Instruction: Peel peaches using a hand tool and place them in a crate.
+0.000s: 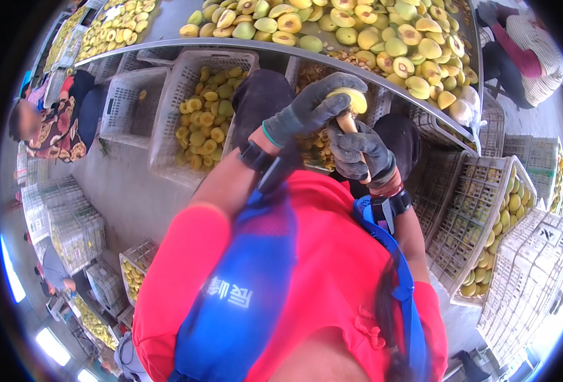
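Note:
My left hand (pixel 312 105), in a dark grey knit glove, grips a yellow-green fruit half (pixel 351 99) between thumb and fingers. In my right hand (pixel 361 150), gloved alike, is a tool's light wooden handle (pixel 347 123), its upper end against the underside of the fruit; the working tip is hidden. Just beyond both hands runs the metal edge of a table (pixel 262 45) heaped with halved fruit (pixel 403 67), several with brown centres. Beneath my hands, between my knees, a container holds brown and yellow scraps (pixel 316 145).
A white plastic crate of fruit halves (pixel 160 138) stands left of my knees, beside a crate with one piece (pixel 133 129). Crates full of fruit (pixel 472 210) lean at the right. One person (pixel 59 119) sits at the left, another (pixel 532 57) at the upper right.

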